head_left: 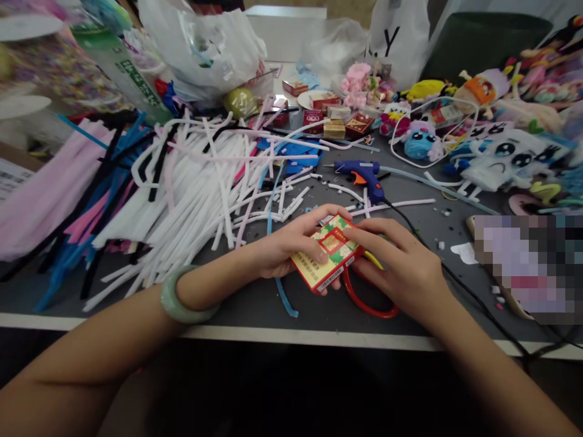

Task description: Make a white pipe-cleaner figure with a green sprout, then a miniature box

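A small cardboard box, printed in red, green and pale yellow, is tilted above the front part of the table. My left hand grips its left side, thumb flat on the printed face and fingers underneath. At the right end, my right hand has its fingertips closed on the box's edge. Below the box lies a red loop handle with a yellow inner rim, like that of scissors; the rest is hidden. A blue glue gun with an orange trigger rests beyond my hands.
White pipe cleaners are heaped at the left beside pink ones. Several small boxes stand at the back. Pipe-cleaner dolls crowd the right. A black cord crosses toward the table's white front edge, near a blurred-out phone.
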{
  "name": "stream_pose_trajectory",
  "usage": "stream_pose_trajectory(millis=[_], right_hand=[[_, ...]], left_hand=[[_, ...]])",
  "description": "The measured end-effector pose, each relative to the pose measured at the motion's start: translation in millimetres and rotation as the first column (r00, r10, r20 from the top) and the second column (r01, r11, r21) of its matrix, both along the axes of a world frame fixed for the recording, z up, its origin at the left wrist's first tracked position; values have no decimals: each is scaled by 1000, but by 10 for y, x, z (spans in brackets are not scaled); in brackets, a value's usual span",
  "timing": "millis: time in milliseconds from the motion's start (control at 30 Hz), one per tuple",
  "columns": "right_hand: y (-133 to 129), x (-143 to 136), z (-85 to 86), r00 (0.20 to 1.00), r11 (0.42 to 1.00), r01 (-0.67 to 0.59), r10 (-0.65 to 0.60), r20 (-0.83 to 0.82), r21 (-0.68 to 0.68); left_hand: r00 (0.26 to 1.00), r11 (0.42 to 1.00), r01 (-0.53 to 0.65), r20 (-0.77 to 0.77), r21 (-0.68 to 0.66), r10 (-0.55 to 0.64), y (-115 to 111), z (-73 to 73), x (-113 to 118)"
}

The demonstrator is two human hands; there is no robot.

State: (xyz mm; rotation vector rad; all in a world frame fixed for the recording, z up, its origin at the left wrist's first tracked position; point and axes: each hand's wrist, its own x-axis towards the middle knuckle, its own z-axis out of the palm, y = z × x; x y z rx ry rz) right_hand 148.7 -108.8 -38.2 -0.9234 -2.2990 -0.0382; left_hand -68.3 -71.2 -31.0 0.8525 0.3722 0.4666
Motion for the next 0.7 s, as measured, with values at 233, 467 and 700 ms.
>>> stream_pose_trajectory(millis=[233, 467, 700], right_hand=[[-28, -2, -43, 1000, 1000, 0, 0, -4, 22], [-55, 9, -77, 1000, 1000, 15, -15, 8, 21], [-79, 14, -83, 1000, 1000, 24, -23, 10, -8]], left_hand=[[1000, 999, -25, -18, -36, 25, -23, -18, 26], [997, 998, -57, -49, -19, 56, -52, -29, 58], [995, 998, -68, -75, -3, 67, -75, -20, 63]])
